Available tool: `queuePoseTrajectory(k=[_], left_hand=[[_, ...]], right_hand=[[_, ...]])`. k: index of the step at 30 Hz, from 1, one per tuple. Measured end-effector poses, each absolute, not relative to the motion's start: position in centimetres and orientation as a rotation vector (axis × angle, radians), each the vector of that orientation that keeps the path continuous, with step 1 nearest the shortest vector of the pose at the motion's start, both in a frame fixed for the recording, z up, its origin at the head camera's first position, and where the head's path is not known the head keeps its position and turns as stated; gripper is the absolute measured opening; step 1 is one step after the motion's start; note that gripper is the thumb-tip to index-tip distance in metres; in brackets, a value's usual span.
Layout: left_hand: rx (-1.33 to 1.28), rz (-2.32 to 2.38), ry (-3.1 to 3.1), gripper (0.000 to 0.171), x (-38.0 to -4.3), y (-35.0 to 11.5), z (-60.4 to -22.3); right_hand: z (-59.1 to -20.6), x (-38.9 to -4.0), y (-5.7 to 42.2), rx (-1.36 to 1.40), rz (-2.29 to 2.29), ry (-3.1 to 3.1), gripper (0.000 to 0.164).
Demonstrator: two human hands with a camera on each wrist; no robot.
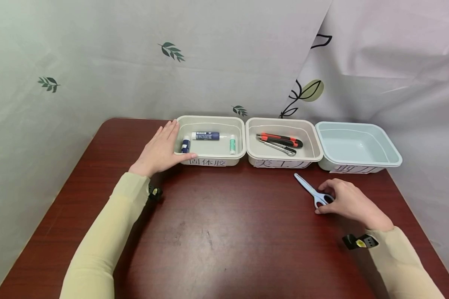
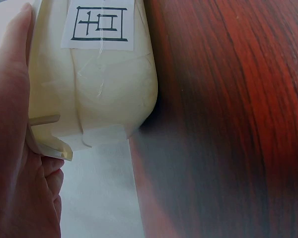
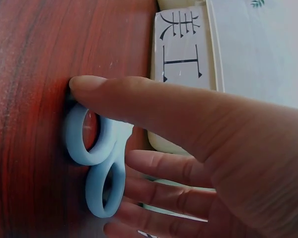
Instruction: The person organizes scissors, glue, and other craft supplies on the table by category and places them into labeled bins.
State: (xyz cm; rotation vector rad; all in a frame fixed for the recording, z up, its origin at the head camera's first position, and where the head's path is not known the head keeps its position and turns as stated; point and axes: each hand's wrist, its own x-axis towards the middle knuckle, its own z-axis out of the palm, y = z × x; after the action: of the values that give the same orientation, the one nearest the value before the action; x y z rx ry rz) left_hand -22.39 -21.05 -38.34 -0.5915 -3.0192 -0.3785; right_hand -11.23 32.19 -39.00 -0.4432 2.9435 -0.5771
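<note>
My left hand (image 1: 161,149) rests on the left end of the cream bin (image 1: 232,161), fingers stretched along its side and thumb over the front rim. In the left wrist view that hand (image 2: 12,134) lies against the bin's lip. My right hand (image 1: 349,203) reaches around the handles of light blue scissors (image 1: 309,189), which lie on the table with blades shut and pointing toward the bins. In the right wrist view the thumb is beside one loop of the scissors (image 3: 120,144) and the loosely extended fingers are beside the other.
Glue sticks (image 1: 205,136) lie in the cream bin. The middle bin (image 1: 284,159) holds several utility knives (image 1: 280,141). A pale blue bin (image 1: 359,162) stands at the right end of the row. All bear paper labels and stand along the back of the brown table (image 1: 224,232).
</note>
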Motion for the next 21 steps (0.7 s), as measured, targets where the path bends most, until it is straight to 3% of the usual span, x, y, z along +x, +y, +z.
queuePoseTrajectory(k=[21], left_hand=[[-0.594,-0.379,-3.015,0.12,-22.32,-21.05,-38.33]], right_hand=[[-38.75,-11.46,32.13,-0.471,-0.496,2.914,0.047]])
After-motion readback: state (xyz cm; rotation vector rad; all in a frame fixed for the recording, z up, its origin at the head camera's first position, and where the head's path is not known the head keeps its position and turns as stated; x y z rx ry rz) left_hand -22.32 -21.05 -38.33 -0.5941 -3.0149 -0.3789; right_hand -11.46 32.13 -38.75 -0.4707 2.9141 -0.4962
